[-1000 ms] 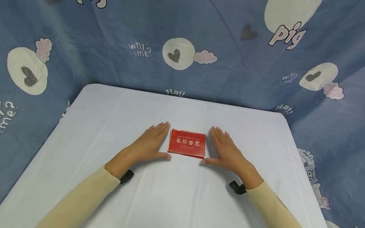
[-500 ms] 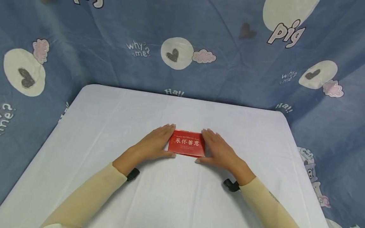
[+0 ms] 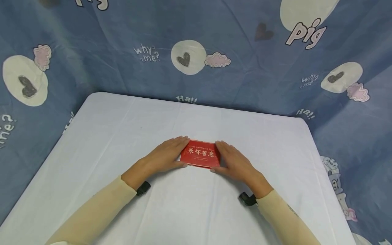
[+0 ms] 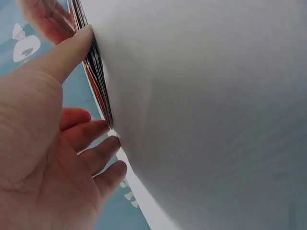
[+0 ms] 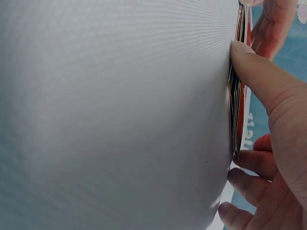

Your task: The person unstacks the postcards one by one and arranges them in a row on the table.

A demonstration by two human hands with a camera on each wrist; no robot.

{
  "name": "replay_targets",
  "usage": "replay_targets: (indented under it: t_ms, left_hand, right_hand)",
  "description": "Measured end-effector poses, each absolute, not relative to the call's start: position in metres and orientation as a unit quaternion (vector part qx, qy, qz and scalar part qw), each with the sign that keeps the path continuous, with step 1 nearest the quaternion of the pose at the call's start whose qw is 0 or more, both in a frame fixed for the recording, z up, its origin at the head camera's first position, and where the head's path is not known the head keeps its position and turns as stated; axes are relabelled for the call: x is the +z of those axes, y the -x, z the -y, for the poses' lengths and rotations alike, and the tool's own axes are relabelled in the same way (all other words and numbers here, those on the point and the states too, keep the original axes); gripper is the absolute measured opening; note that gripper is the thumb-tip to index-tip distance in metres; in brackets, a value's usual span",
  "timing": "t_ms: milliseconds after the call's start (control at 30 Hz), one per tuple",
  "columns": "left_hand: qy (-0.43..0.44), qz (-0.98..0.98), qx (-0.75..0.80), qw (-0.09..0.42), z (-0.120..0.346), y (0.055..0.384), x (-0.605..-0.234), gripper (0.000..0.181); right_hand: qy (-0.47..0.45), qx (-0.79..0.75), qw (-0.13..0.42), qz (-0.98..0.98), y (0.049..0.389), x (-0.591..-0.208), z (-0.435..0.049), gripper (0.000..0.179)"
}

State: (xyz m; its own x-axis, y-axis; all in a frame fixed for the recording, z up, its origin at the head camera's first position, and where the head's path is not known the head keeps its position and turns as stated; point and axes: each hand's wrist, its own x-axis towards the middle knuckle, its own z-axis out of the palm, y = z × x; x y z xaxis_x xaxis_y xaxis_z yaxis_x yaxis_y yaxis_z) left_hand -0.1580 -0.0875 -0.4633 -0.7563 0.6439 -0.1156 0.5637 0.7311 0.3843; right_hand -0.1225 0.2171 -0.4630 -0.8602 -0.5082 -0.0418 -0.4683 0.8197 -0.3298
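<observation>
A stack of red cards with white lettering on top lies flat near the middle of the white table. My left hand holds its left end, thumb at the near edge and fingertips towards the far corner. The right hand holds the opposite end in the same way. From the left wrist, the stack shows several thin layers with dark, red and pale edges, the thumb pressing on them. Similar layers of the stack appear in the right wrist view beside the thumb. Parts of both ends are hidden under the fingers.
The white tabletop stretches around the cards, its far edge meeting a blue printed cloth. Small black devices sit under both wrists, the left device and the right device. Pale yellow sleeves cover the forearms.
Both hands have moved inward from beside the stack and taken hold of its two ends. Between the last two frames they barely shift. The cards look more evenly lined up at the left end.
</observation>
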Motion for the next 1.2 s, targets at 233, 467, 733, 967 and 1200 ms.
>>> replay_targets:
  t_ms: [233,467,733,967,1200]
  left_hand:
    - [-0.330,-0.922,0.168,0.115,0.0872,0.1572,-0.4616,0.095]
    - [-0.332,-0.923,0.161,0.107,0.0864,0.1568,-0.4605,0.093]
    - [-0.334,-0.922,0.163,0.109,0.0862,0.1548,-0.4584,0.094]
    - [-0.334,-0.920,0.168,0.118,0.0878,0.1543,-0.4596,0.096]
    - [-0.345,-0.913,0.186,0.111,0.0906,0.1545,-0.4594,0.102]
  right_hand:
    - [0.263,-0.149,0.049,-0.952,0.1216,-0.4634,-0.2163,0.098]
    - [0.256,-0.134,0.046,-0.956,0.1192,-0.4602,-0.2137,0.095]
    - [0.240,-0.150,0.052,-0.958,0.1185,-0.4573,-0.2128,0.095]
    - [0.229,-0.176,0.061,-0.956,0.1174,-0.4557,-0.2134,0.098]
    - [0.228,-0.189,0.063,-0.953,0.1191,-0.4537,-0.2144,0.100]
